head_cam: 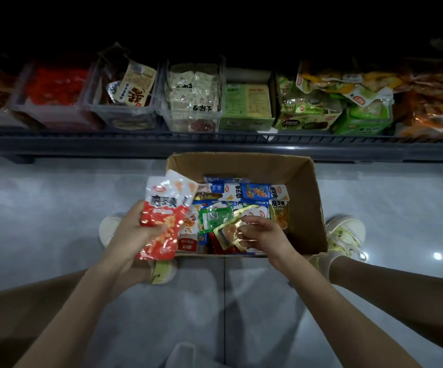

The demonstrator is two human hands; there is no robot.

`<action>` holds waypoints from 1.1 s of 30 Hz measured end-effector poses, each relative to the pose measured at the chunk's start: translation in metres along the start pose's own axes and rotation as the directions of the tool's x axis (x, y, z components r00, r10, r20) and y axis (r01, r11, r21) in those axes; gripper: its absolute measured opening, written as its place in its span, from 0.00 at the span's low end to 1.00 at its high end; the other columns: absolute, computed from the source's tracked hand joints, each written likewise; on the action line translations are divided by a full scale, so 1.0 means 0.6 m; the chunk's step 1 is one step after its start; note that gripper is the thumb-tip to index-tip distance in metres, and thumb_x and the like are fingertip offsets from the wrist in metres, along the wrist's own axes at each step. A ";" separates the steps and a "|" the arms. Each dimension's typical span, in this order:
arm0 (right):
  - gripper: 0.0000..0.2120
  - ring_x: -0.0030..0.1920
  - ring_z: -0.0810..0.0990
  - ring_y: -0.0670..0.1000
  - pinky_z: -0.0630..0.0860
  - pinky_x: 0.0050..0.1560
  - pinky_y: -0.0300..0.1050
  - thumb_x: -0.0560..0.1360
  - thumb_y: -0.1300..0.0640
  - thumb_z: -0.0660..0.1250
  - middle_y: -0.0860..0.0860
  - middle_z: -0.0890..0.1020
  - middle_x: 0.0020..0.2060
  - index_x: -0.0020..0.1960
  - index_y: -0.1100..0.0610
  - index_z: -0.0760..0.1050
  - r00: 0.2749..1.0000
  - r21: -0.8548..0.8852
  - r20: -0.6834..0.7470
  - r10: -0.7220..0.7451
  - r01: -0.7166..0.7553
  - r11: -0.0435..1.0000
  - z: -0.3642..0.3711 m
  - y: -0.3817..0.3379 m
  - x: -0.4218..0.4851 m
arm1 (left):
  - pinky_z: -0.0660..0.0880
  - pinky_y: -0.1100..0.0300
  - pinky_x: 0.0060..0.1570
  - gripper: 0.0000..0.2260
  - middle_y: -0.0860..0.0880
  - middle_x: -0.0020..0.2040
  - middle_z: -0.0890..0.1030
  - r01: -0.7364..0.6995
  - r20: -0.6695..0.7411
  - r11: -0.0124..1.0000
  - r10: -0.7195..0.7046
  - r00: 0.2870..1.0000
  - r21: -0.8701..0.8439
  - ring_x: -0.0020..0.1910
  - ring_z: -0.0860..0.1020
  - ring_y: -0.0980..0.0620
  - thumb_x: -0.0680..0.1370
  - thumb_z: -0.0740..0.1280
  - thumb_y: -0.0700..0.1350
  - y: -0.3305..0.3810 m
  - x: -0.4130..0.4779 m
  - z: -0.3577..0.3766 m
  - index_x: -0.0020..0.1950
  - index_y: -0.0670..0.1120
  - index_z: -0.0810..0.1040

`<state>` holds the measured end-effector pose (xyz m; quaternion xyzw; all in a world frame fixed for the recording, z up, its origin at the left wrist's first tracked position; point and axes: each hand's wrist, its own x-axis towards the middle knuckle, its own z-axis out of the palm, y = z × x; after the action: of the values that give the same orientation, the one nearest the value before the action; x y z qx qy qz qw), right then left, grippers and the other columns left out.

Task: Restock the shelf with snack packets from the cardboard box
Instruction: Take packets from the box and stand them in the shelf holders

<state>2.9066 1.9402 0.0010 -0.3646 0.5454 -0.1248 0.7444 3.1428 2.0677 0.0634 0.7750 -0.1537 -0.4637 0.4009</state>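
shop | shelf (215, 139) of snack bins (192, 102) | tiled floor (55, 208)

The floor (55, 208) is lit from above, with one glare spot on my right. The shelf (135, 144) is dim, black above, and the edges bow with slight blur.

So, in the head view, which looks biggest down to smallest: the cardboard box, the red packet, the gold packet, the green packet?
1. cardboard box
2. red packet, held nearer the camera
3. gold packet and green packet look alike, both partly covered: unranked
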 end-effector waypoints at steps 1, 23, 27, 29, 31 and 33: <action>0.10 0.41 0.81 0.53 0.80 0.40 0.45 0.75 0.72 0.65 0.57 0.82 0.43 0.48 0.58 0.78 0.999 0.001 -0.039 0.007 -0.007 1.000 -0.004 0.006 0.011 | 0.77 0.44 0.53 0.23 0.47 0.53 0.82 -0.009 -0.064 1.000 0.008 0.998 -0.007 0.51 0.81 0.45 0.69 0.74 0.34 0.000 0.009 -0.010 0.60 0.50 0.74; 0.13 0.46 0.80 0.50 0.79 0.38 0.40 0.73 0.70 0.68 0.51 0.80 0.48 0.54 0.58 0.75 0.984 0.015 0.034 0.173 -0.174 0.985 0.117 0.062 0.203 | 0.77 0.41 0.53 0.20 0.52 0.56 0.81 -0.083 -0.307 0.992 0.050 0.950 -0.096 0.54 0.80 0.47 0.72 0.74 0.39 0.011 0.113 0.007 0.58 0.55 0.72; 0.16 0.52 0.82 0.54 0.81 0.49 0.49 0.72 0.68 0.70 0.54 0.80 0.53 0.59 0.59 0.74 0.980 -0.098 -0.026 0.199 -0.201 0.975 0.182 0.083 0.238 | 0.77 0.42 0.54 0.19 0.52 0.54 0.82 -0.050 -0.295 0.988 0.005 0.955 -0.146 0.52 0.81 0.47 0.72 0.72 0.37 0.007 0.119 -0.003 0.57 0.53 0.75; 0.13 0.54 0.81 0.55 0.80 0.53 0.49 0.73 0.66 0.70 0.56 0.81 0.55 0.57 0.59 0.77 0.977 -0.247 -0.106 0.186 -0.207 0.947 0.201 0.089 0.248 | 0.77 0.41 0.54 0.19 0.52 0.53 0.83 -0.039 -0.294 0.985 -0.012 0.956 -0.168 0.51 0.81 0.47 0.71 0.72 0.36 0.006 0.120 -0.007 0.58 0.51 0.76; 0.06 0.52 0.82 0.55 0.81 0.52 0.51 0.74 0.64 0.70 0.57 0.82 0.53 0.50 0.58 0.79 0.972 -0.289 -0.156 0.174 -0.213 0.933 0.204 0.087 0.246 | 0.77 0.40 0.53 0.20 0.51 0.53 0.83 -0.036 -0.294 0.984 -0.017 0.956 -0.173 0.51 0.81 0.46 0.70 0.73 0.38 0.005 0.119 -0.011 0.59 0.50 0.76; 0.02 0.48 0.83 0.55 0.82 0.43 0.49 0.74 0.63 0.70 0.58 0.83 0.51 0.46 0.58 0.78 0.968 -0.219 -0.157 0.194 -0.226 0.949 0.193 0.072 0.233 | 0.77 0.39 0.53 0.21 0.50 0.53 0.82 -0.038 -0.298 0.982 -0.019 0.954 -0.184 0.51 0.81 0.45 0.70 0.72 0.38 0.006 0.115 -0.011 0.60 0.50 0.75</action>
<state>3.0542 1.9360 -0.1133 -0.3807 0.6407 -0.0033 0.6667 3.1849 2.0264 0.0267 0.7941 -0.0510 -0.3518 0.4930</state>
